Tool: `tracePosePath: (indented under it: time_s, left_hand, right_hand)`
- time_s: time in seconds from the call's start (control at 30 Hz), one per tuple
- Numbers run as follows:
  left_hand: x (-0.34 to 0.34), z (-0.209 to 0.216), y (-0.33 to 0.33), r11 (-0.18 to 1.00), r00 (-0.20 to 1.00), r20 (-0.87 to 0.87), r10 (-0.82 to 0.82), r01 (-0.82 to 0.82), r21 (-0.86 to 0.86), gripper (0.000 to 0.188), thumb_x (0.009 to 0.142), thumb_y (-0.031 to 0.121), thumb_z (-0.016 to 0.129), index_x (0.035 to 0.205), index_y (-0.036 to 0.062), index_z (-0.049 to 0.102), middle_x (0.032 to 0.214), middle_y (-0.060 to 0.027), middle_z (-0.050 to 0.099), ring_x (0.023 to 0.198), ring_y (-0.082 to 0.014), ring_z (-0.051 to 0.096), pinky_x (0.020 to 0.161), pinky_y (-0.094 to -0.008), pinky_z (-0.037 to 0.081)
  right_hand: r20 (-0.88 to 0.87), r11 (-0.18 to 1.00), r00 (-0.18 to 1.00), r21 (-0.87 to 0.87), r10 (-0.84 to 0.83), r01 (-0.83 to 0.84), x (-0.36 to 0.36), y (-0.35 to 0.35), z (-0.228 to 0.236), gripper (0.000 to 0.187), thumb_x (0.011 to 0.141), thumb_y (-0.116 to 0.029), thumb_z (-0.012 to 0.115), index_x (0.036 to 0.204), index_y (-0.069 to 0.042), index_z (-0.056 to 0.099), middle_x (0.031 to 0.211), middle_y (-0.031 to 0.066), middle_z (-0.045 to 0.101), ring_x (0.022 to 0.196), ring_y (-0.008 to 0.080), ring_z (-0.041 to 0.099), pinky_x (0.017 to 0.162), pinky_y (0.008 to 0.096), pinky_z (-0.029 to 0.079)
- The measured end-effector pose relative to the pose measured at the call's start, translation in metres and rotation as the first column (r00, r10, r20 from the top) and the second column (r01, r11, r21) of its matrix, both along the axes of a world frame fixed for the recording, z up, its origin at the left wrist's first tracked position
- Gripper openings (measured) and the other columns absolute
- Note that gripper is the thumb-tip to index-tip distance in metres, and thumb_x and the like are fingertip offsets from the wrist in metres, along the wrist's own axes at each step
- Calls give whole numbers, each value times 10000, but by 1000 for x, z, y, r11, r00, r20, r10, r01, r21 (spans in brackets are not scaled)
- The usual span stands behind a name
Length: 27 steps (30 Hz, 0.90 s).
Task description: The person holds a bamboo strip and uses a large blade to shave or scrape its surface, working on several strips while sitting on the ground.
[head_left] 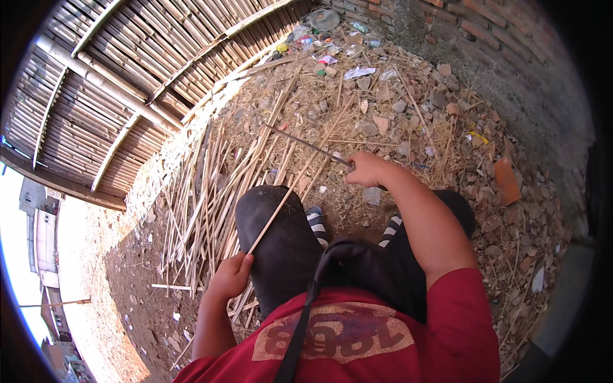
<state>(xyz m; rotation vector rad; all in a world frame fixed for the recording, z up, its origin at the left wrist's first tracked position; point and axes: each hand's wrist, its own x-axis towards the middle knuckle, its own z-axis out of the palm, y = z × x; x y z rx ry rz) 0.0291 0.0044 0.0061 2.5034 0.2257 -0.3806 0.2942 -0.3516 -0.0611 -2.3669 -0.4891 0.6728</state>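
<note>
Beside your left knee [265,203] lie heaped pale sticks [203,217]. Your left hand [231,277] has its fingers pinched on one long strip [276,212], slanting ahead. Your right hand [367,171] has its fingers wrapped round a dark blade-like tool [306,145], crossing that strip in view. Trimming seems underway; the next move calls for a steady left grip. Farther off, a possible bottle [373,43] is too small to confirm.
</note>
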Motion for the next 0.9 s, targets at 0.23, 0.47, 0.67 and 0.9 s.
tracePosePath:
  time_s: [0.23, 0.47, 0.67, 0.9]
  left_hand:
    - [-3, -4, -11, 996, 997, 80, -16, 9, 86, 396, 1050, 314, 503, 868, -30, 577, 737, -282, 614, 751, -497, 611, 662, -527, 456]
    - [-1, 3, -15, 988, 995, 91, -26, 11, 154, 378, 1038, 315, 525, 860, -14, 574, 731, -285, 614, 743, -508, 609, 657, -565, 447]
    - [-1, -3, -19, 979, 991, 132, -27, 0, 202, 372, 1031, 316, 539, 844, -5, 544, 724, -287, 614, 731, -518, 604, 637, -584, 439]
    - [-5, -7, -21, 968, 988, 152, 3, -41, 246, 370, 1018, 326, 566, 829, 10, 542, 683, -275, 604, 699, -518, 604, 615, -590, 436]
  right_hand:
    - [50, 988, 990, -90, 130, -125, -14, 9, 21, 524, 735, -277, 701, 1190, -16, 692, 1043, 226, 720, 980, 354, 700, 859, 435, 549]
    - [113, 987, 983, -79, 147, -138, -22, 23, 24, 448, 756, -291, 705, 1122, -35, 713, 1015, 222, 721, 972, 348, 706, 858, 435, 557]
    - [76, 989, 989, -79, 129, -123, -8, 5, 12, 464, 770, -340, 747, 1093, -9, 705, 1040, 223, 712, 1012, 383, 683, 877, 456, 540]
    - [95, 977, 981, -144, 172, -157, -25, 26, 36, 479, 730, -288, 734, 1146, -52, 706, 1041, 207, 715, 986, 372, 689, 859, 449, 541]
